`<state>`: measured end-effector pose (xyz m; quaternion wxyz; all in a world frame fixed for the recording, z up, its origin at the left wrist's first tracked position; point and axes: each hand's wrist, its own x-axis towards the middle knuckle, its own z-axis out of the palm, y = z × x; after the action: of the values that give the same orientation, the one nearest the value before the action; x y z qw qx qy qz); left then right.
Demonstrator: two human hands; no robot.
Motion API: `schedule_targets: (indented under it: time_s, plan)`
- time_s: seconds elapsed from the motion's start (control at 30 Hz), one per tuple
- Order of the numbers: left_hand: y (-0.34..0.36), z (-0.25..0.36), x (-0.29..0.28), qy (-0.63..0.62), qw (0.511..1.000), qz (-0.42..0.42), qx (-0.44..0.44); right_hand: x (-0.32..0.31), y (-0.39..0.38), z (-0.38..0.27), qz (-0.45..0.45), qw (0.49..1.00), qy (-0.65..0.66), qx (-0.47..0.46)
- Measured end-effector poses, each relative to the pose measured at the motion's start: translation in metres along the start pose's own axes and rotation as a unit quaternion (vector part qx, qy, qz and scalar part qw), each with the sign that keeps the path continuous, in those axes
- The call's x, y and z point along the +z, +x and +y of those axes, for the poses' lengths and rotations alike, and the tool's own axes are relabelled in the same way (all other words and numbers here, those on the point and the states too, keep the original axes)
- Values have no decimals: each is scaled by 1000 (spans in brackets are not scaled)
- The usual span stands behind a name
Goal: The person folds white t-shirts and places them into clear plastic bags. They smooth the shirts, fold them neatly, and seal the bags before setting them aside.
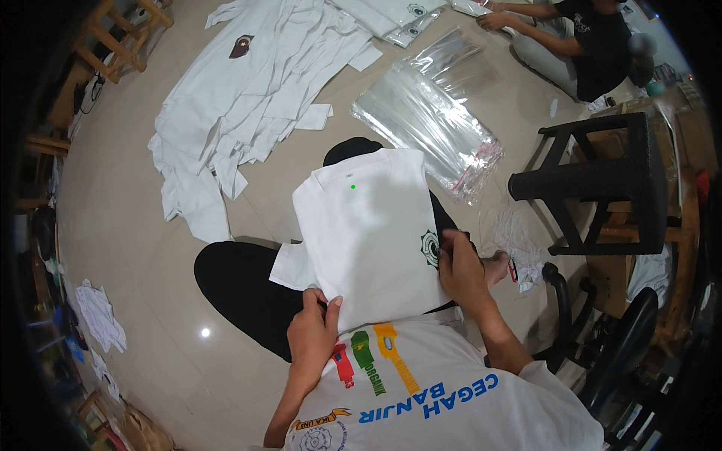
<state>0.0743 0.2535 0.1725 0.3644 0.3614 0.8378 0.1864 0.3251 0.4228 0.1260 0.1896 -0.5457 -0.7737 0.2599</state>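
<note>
I am looking down at a glossy beige tiled floor (150, 301) where the person sits cross-legged in black trousers (248, 289), and straight edges bend toward the rim of my view. Nearest me, the left hand (312, 331) is closed in a pinch on the lower left edge of a folded white T-shirt (368, 233), thumb on top. The right hand (460, 264) is curled shut on the shirt's right edge, just beside a small round green emblem (429, 248) printed there. The shirt lies flat across the lap between the 2 hands, its collar end pointing away from me and 1 short sleeve sticking out at lower left.

Just beyond the right hand, a crumpled bit of clear plastic (519, 244) rests on the floor beside a bare foot. Farther out on the right stands a black plastic stool (602, 177), with a black office chair (617, 338) lower down near the edge. Past the shirt's collar lies a stack of clear plastic bags (429, 120). To the left of it spreads a loose heap of white T-shirts (256, 90). At the far top, another person (587, 45) sits on the floor, hands on what seems to be a bagged white shirt (474, 7), though it is small and cropped there.
</note>
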Motion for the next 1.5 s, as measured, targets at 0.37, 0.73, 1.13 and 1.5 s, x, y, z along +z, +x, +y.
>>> schedule_targets:
  time_s: [0.37, 0.73, 1.13, 1.5]
  plan:
    - [173, -24, 0, -239, 964, 106, -45, 37, 165, -33, -4, 994, -14, 111]
    - [197, -6, 7, -447, 879, 66, -151, 59, 160, 15, -71, 846, 467, 249]
    - [223, -12, 52, -360, 919, 161, 24, 87, 156, 14, 81, 993, 81, 25]
    - [48, 55, 31, -140, 962, 27, 234, 23, 45, -49, -127, 990, 35, -59]
